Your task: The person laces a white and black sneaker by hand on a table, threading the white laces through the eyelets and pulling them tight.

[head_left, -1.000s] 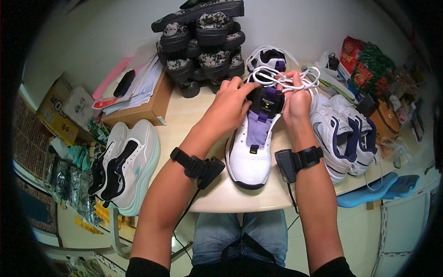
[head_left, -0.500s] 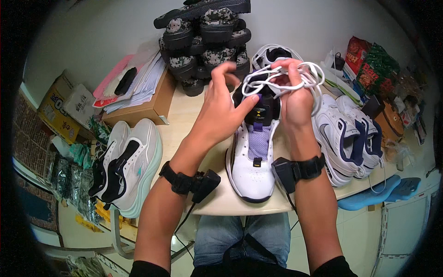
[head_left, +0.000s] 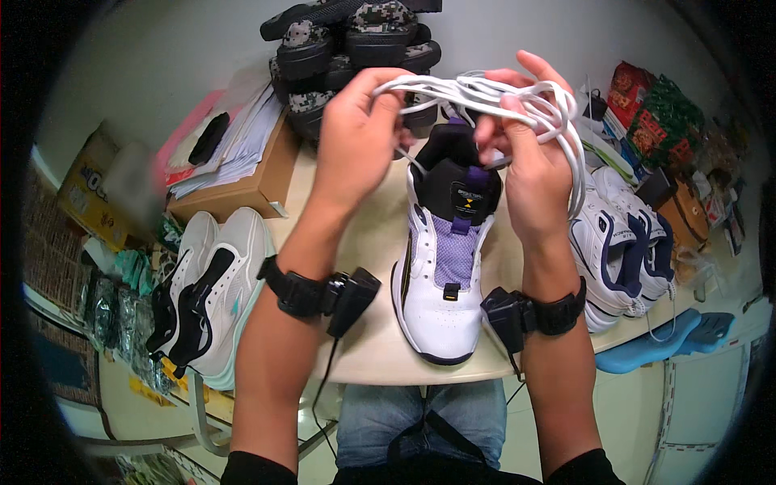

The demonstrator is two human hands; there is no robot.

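Observation:
A white sneaker point(head_left: 440, 323) with a purple mesh tongue and black collar stands at the table's front middle, toe toward me. Above its collar a bundle of long white shoelaces point(head_left: 461, 90) stretches between my hands. My left hand point(head_left: 360, 145) pinches the left end of the bundle, with a strand hanging from its fingers toward the shoe opening. My right hand point(head_left: 537, 162) is curled around the other end, thumb over the strands and loops hanging past the wrist. Each of my wrists wears a black strapped device with a cable.
White running shoes point(head_left: 242, 283) with mint soles stand at left, white-and-navy sneakers point(head_left: 598, 279) at right. Camouflage shoes point(head_left: 378, 44) are stacked at the back. Papers point(head_left: 230, 153) lie on a cardboard box point(head_left: 267, 190). A blue seat-like object point(head_left: 663, 343) sits beyond the right edge.
My left hand has moved left and up, going from spread fingers near the tongue to pinching the laces. My right hand has shifted slightly right; the bundle is drawn out wider.

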